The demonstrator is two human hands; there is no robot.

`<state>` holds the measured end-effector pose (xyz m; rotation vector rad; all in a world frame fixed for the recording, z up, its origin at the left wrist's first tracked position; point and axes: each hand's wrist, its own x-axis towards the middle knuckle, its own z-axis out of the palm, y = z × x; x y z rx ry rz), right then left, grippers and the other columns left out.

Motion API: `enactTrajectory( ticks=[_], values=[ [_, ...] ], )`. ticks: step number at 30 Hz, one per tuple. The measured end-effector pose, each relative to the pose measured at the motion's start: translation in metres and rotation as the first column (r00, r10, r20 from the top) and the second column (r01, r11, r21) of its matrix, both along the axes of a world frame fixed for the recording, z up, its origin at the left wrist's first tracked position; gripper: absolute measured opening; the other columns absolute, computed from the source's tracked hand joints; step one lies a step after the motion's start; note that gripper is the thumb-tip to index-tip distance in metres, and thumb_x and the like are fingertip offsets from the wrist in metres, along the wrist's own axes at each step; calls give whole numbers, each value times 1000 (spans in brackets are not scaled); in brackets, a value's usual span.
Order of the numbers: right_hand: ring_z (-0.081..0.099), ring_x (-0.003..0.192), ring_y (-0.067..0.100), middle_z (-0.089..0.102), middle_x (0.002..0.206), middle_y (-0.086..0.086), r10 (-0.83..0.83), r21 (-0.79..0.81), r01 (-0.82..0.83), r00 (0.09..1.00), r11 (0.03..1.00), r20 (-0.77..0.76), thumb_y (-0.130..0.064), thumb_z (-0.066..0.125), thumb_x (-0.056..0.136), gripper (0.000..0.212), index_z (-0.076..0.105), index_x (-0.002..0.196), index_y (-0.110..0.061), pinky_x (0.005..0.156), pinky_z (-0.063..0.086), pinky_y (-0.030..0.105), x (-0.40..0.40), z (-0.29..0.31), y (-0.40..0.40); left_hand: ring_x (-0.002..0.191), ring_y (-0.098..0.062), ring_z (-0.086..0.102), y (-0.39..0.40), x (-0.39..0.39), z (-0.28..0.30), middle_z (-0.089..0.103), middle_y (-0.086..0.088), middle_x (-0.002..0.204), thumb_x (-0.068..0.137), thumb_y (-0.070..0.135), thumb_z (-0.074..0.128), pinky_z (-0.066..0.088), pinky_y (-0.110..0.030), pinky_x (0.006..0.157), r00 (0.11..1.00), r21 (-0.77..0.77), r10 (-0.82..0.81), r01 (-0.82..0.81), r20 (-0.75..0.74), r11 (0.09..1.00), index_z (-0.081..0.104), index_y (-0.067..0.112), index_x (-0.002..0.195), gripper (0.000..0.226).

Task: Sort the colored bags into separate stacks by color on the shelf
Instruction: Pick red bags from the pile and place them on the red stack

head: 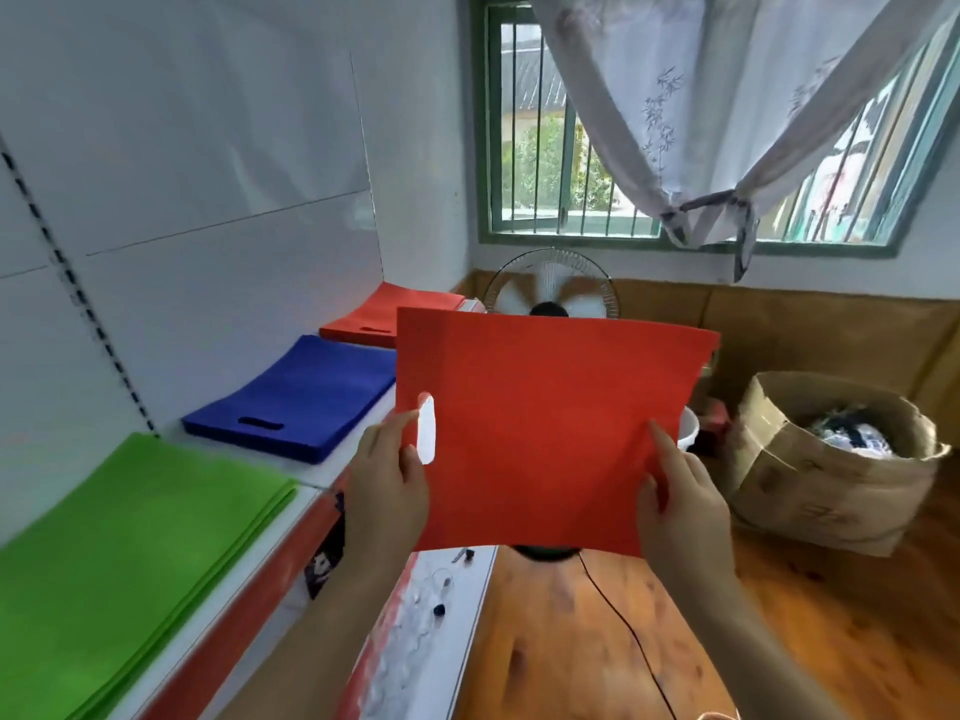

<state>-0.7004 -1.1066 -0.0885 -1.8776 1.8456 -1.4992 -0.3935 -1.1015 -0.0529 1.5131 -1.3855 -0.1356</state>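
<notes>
I hold a flat red bag (540, 418) up in front of me, to the right of the shelf (324, 472). My left hand (387, 480) pinches its near left edge beside the handle slot. My right hand (675, 496) pinches its near right edge. On the white shelf at my left lie three stacks: green bags (119, 553) nearest, blue bags (301, 397) in the middle, red bags (389, 314) at the far end.
A standing fan (550, 288) is behind the held bag, its cable running over the wooden floor. A cardboard box (826, 465) with dark contents sits at the right. A lower white ledge (431, 615) with small items is below the shelf. A barred window with a curtain is ahead.
</notes>
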Motion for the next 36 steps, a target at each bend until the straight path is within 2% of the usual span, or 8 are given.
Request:
enactTrajectory(
  ticks=[4, 7, 9, 15, 21, 25, 31, 36],
  values=[
    [62, 113, 22, 65, 131, 2, 27, 18, -28, 998, 999, 51, -6, 57, 101, 61, 48, 155, -33, 87, 45, 31, -29, 2, -86, 109, -1, 58, -81, -31, 1, 60, 13, 124, 105, 10, 54, 51, -24, 92, 999, 42, 47, -46, -12, 998, 60, 29, 138, 38],
    [61, 100, 22, 63, 115, 2, 68, 29, -68, 998, 997, 8, -5, 56, 101, 60, 48, 156, -27, 80, 43, 30, -43, 8, -148, 103, 16, 54, -132, -46, 3, 55, 18, 122, 106, 10, 54, 45, -4, 83, 996, 41, 91, -91, -15, 995, 59, 30, 138, 38],
    [60, 104, 19, 63, 123, 3, 85, 55, -84, 996, 995, -8, -5, 56, 101, 60, 47, 157, -26, 82, 43, 29, -48, 12, -190, 102, 25, 49, -162, -50, 3, 53, 20, 118, 106, 10, 54, 40, 2, 74, 992, 49, 126, -124, -33, 991, 59, 31, 138, 39],
    [61, 116, 29, 64, 129, 4, 181, 53, -179, 983, 982, -38, -9, 57, 99, 59, 48, 154, -29, 90, 51, 41, -28, 10, -306, 108, 10, 55, -248, -33, -3, 56, 14, 125, 106, 11, 52, 38, -6, 84, 976, 68, 211, -208, -48, 976, 58, 25, 142, 39],
    [62, 102, 28, 62, 119, 1, 273, 14, -273, 957, 962, -95, -8, 58, 99, 58, 50, 153, -26, 81, 43, 32, 14, 11, -429, 113, -5, 54, -342, 2, -16, 59, 7, 135, 106, 10, 53, 42, -17, 90, 944, 61, 323, -319, -67, 946, 58, 21, 143, 40],
    [63, 100, 27, 62, 116, 0, 348, 2, -350, 930, 937, -118, -7, 57, 100, 55, 52, 151, -25, 81, 49, 38, 49, 24, -500, 123, -12, 55, -395, 31, -15, 58, 4, 138, 106, 9, 51, 45, -29, 99, 920, 51, 383, -380, -82, 924, 57, 19, 146, 42],
    [63, 112, 23, 66, 126, 0, 474, 24, -474, 875, 880, -97, -9, 57, 102, 49, 56, 149, -23, 97, 54, 41, 109, 30, -592, 121, -11, 56, -439, 69, -15, 62, 3, 134, 104, 7, 53, 41, -25, 94, 859, 68, 512, -509, -27, 858, 59, 16, 144, 42],
    [62, 105, 20, 64, 120, -3, 616, 51, -615, 779, 787, -116, -10, 55, 103, 41, 62, 143, -19, 88, 49, 32, 173, 23, -657, 119, -19, 59, -455, 93, -24, 62, -3, 134, 104, 9, 54, 43, -27, 89, 750, 131, 661, -658, 29, 741, 59, 13, 145, 41]
  ],
)
